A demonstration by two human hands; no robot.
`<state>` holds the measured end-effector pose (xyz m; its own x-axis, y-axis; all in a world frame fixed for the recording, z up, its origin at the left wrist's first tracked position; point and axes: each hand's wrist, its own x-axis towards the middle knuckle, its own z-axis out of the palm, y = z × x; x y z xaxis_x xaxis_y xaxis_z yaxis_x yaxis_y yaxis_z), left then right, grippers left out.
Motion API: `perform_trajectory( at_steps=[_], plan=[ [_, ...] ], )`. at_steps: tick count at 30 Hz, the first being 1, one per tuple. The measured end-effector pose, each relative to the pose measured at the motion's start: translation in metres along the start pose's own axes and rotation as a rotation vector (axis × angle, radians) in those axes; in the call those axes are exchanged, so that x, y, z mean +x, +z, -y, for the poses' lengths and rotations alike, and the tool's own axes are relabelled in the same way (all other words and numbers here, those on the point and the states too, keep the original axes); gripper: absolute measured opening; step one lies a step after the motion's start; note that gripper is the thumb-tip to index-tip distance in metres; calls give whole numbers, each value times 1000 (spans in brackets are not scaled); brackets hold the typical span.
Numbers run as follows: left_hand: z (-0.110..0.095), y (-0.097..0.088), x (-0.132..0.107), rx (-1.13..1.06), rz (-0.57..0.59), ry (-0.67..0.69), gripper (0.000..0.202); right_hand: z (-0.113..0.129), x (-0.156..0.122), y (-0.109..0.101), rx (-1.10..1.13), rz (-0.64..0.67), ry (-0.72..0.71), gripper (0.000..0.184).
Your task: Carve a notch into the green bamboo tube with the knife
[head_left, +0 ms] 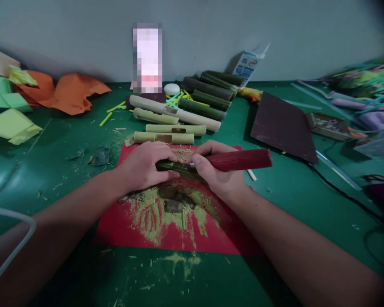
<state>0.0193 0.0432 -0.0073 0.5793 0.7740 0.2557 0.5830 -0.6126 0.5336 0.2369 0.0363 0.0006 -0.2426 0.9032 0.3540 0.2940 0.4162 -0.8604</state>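
Observation:
My left hand (145, 166) is closed around a dark green bamboo piece (179, 168) and holds it down on a red sheet (230, 238). My right hand (219, 172) grips a tool with a dark red handle (243, 160); its tip meets the bamboo between my two hands. Yellow-green shavings and dust (166, 213) lie on the red sheet just in front of my hands.
Pale cut bamboo tubes (169, 128) and dark green ones (208, 96) lie behind the sheet on the green table (51, 170). A dark sandpaper sheet (281, 125) lies right, a black cable (339, 192) beyond it. Orange and green paper (73, 91) is piled left.

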Motion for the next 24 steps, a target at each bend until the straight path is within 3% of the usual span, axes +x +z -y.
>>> perform_trajectory(
  at_steps=[14,24],
  plan=[
    [-2,-1,0,21,13,-12,25,4,1,2,-74,12,-13,23],
    [0,-1,-1,22,-5,13,22,0,-2,2,-48,-78,0,31]
  ],
)
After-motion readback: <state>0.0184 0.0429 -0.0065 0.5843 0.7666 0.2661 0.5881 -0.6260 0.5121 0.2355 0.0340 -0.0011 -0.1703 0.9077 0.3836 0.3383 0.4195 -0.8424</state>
